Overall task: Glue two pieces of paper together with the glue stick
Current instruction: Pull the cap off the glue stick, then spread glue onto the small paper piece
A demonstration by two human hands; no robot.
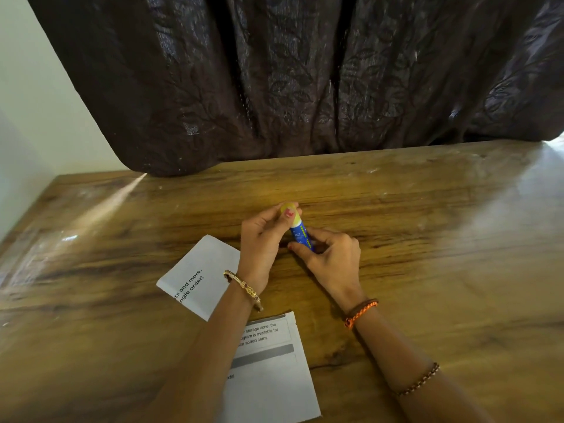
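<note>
Right now you hold the glue stick (300, 235) above the desk (427, 239), just beyond the two sheets: your left hand (262, 239) pinches its yellow cap (288, 209), your right hand (331, 254) wraps the blue barrel. It looks light, rigid and smooth, so grip firmly. The folded paper (198, 276) and printed sheet (268, 370) are thin and floppy; both lie well inside the desk's edges, with open wood to your right.
</note>
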